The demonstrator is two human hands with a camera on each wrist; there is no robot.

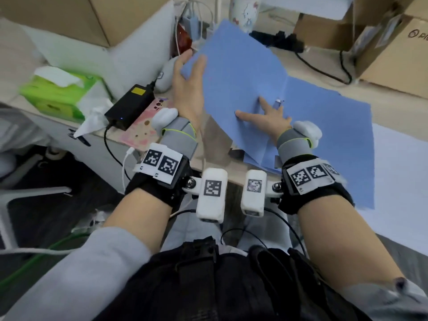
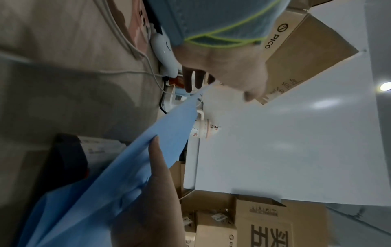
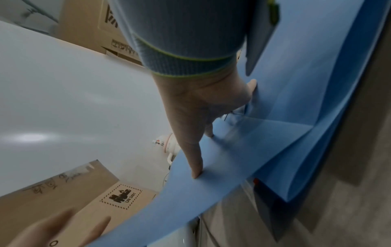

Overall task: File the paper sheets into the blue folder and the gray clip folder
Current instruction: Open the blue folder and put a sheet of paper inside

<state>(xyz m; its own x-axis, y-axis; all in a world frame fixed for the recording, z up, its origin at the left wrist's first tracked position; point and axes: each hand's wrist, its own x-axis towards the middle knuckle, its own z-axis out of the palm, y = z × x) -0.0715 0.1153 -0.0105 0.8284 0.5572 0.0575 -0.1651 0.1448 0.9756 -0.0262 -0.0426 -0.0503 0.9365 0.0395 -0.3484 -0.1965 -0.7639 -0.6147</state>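
The blue folder (image 1: 243,66) lies open across the desk, its right flap (image 1: 328,130) flat and its left cover raised at a slant. My left hand (image 1: 187,72) pinches that cover's left edge, thumb (image 2: 156,158) on the inner face and the other fingers behind it. My right hand (image 1: 264,114) rests with straight, spread fingers on the fold near a small metal clip (image 1: 278,103). In the right wrist view the index finger (image 3: 196,160) presses the blue folder (image 3: 232,158). A grey translucent sheet (image 1: 215,135) shows under the folder's near edge.
Left of the folder sit a black power adapter (image 1: 129,105), a green tissue pack (image 1: 55,93) and crumpled tissue. Cardboard boxes (image 1: 382,42), a mug (image 1: 245,10) and a black cable (image 1: 324,68) line the back. A white surface (image 1: 398,177) extends on the right.
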